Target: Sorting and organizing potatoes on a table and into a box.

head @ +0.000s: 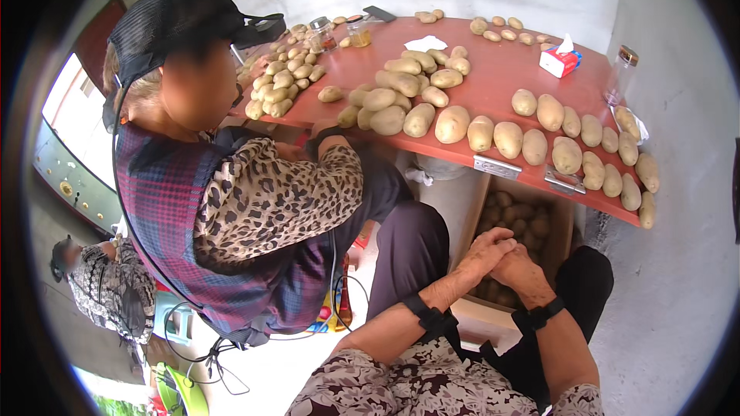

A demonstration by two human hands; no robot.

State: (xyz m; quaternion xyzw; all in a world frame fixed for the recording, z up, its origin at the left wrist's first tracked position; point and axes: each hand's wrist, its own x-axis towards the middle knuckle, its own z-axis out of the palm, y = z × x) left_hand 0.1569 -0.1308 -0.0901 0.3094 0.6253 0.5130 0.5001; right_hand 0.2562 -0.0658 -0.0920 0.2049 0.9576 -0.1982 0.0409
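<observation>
My left hand [484, 252] and my right hand [516, 267] rest against each other above my lap, their fingers overlapping; no object shows in either. Below them, between my knees, stands an open cardboard box [484, 300] with many potatoes [520, 222] inside. Beyond it, large potatoes [508, 140] line the front edge of the red table [491, 72] in rows. More are heaped at the middle, and a pile of smaller potatoes [283, 80] lies farther left. How far each hand's fingers are bent is partly hidden by the overlap.
A co-worker in a black cap and plaid vest [173, 185] sits close on my left, arms by the table edge. A tissue box [560, 61], a glass jar [621, 75] and two lidded jars stand on the table. Cables hang at left; another person sits farther back. A wall is at right.
</observation>
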